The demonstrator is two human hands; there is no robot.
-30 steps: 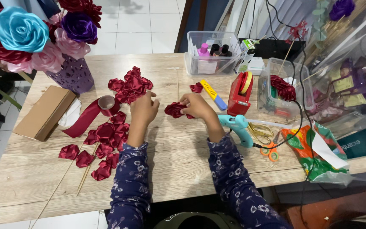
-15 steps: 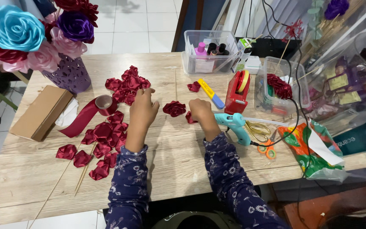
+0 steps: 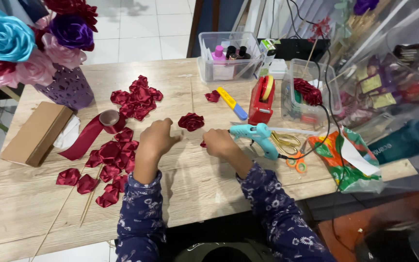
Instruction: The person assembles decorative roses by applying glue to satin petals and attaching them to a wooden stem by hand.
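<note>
While both hands rest on the pale wooden surface [image 3: 209, 194], a small dark red ribbon rose [image 3: 191, 121] lies just beyond them, between the two and touching neither. The left hand [image 3: 155, 139] is loosely curled with the fingers bent down to the wood; whether it pinches anything cannot be told. The right hand [image 3: 219, 143] is closed into a loose fist, and a scrap of red ribbon [image 3: 203, 144] shows at its thumb side, apparently pinched there.

Just to the right of the right hand lies a turquoise glue gun [image 3: 258, 136], its cord running off toward scissors with orange handles [image 3: 294, 157]. Behind the gun stand a red tape dispenser [image 3: 262, 99] and a yellow and blue utility knife [image 3: 233, 103]. A clear plastic box with small bottles [image 3: 226, 60] sits at the far edge.

To the left of the left hand, folded red ribbon petals [image 3: 110, 155] are scattered near a roll of dark red ribbon [image 3: 107, 119], with another heap of petals [image 3: 136, 97] further back. Thin wooden sticks [image 3: 90, 201] lie among them. A brown cardboard box [image 3: 37, 133] and a purple vase of ribbon roses [image 3: 66, 87] occupy the far left.
</note>
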